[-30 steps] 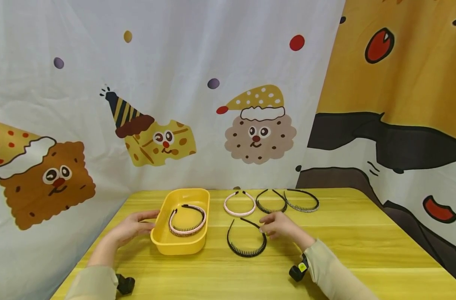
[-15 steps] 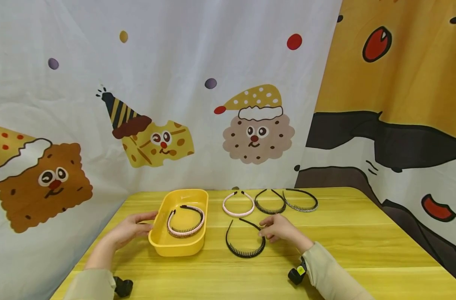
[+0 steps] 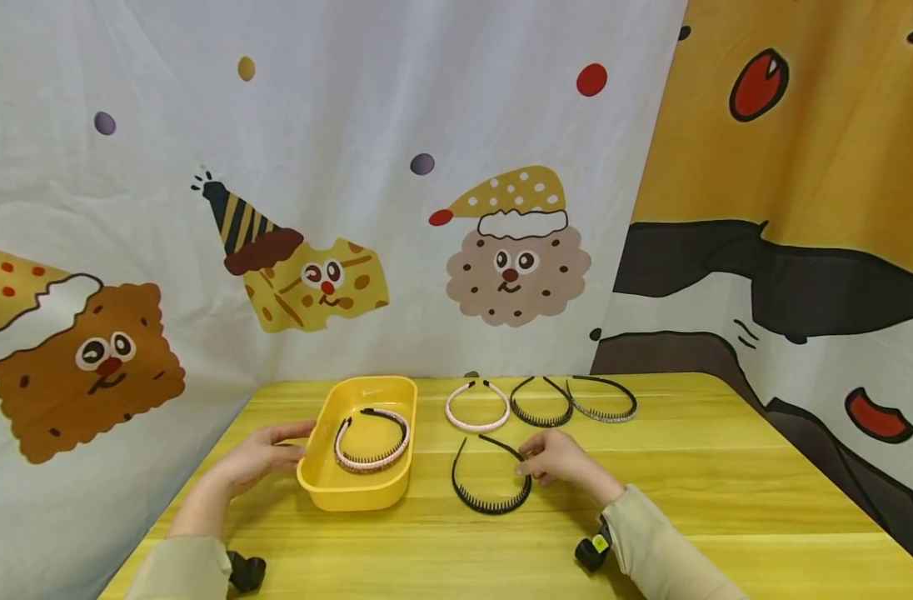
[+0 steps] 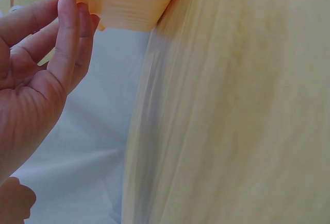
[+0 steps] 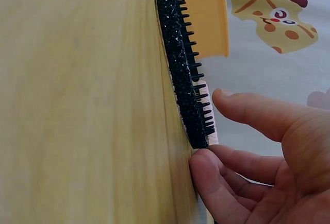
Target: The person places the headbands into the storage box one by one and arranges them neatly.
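Observation:
In the head view my left hand (image 3: 265, 457) has its fingertips at the left rim of a yellow plastic basket (image 3: 355, 497). In the left wrist view its fingers touch the basket's outer wall (image 4: 131, 7). Two headbands, one of them pink (image 3: 377, 465), lie inside the basket. My right hand (image 3: 565, 460) is at the right side of a black toothed headband (image 3: 494, 507) on the table. In the right wrist view this band has a glittery surface (image 5: 175, 54); fingertips reach its near side while the thumb (image 5: 242, 105) stays apart, above it.
Behind the black headband lie a pink headband (image 3: 477, 427), another black toothed headband (image 3: 542, 421) and a silvery-black one (image 3: 610, 417). The wooden table (image 3: 689, 492) ends at a cartoon-printed curtain (image 3: 411, 333).
My right hand has come slightly down and closer to the black headband's side. The left hand stays at the basket's rim, and the head view has shifted a little.

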### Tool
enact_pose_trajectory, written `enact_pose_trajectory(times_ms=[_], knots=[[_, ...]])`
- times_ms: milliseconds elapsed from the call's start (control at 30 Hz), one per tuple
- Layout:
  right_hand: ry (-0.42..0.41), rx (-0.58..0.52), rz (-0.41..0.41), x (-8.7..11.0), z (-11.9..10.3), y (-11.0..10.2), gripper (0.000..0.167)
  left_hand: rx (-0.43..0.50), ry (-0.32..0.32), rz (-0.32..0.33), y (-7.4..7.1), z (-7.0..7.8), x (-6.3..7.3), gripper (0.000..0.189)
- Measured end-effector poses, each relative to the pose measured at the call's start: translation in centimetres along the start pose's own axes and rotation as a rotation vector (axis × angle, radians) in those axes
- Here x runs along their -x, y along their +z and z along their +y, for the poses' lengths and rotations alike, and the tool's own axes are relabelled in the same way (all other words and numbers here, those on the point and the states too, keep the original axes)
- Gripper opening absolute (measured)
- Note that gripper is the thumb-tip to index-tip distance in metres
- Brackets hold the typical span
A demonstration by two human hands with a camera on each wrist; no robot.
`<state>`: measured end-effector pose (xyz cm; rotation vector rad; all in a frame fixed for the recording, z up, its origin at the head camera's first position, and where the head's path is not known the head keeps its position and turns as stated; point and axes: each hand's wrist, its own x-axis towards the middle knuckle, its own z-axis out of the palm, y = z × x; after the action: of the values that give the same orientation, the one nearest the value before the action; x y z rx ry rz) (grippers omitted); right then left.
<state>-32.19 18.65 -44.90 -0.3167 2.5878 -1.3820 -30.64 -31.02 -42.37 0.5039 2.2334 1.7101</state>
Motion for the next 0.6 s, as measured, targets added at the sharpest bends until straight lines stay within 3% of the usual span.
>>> enact_pose_trajectory(times_ms=[600], knots=[[-0.013, 0.049, 0.048, 0.44, -0.7, 0.4, 0.038, -0.003, -0.013, 0.004, -0.03, 0.1, -0.05, 0.062]])
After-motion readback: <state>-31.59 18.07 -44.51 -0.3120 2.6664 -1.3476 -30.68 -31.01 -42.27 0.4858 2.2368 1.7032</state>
